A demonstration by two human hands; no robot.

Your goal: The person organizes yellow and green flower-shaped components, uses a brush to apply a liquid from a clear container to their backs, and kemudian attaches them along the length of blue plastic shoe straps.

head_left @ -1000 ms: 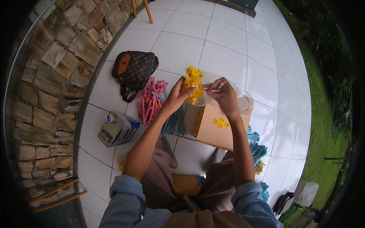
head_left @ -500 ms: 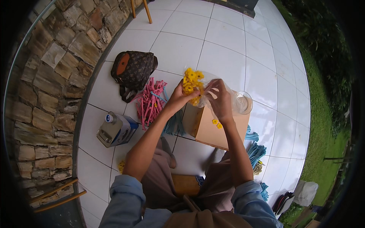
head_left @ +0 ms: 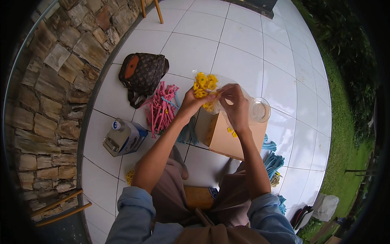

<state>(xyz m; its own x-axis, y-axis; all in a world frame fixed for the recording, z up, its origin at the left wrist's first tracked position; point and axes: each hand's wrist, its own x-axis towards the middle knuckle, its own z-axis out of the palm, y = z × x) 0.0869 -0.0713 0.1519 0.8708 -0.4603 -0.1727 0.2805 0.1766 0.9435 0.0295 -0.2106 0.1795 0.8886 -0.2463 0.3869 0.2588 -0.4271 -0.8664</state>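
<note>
A clear plastic bag full of yellow flower pieces hangs above a light wooden box. My left hand is closed around the bag's flower-filled end, its thumb lying across the plastic. Inside or against the bag's open part is my right hand, fingers bent and thumb near the index finger; whether a flower sits between them is hidden. Loose yellow flowers lie on the box top. By its far right corner stands a round clear dish.
Left of the box lie pink stems and a patterned backpack. A grey jug stands near my left forearm. Blue bundles rest on the tiles at right. A stone wall borders the left side.
My hands have drawn slightly closer together at the bag. The left thumb now reaches nearer the right fingertips, and the bag has shifted a little.
</note>
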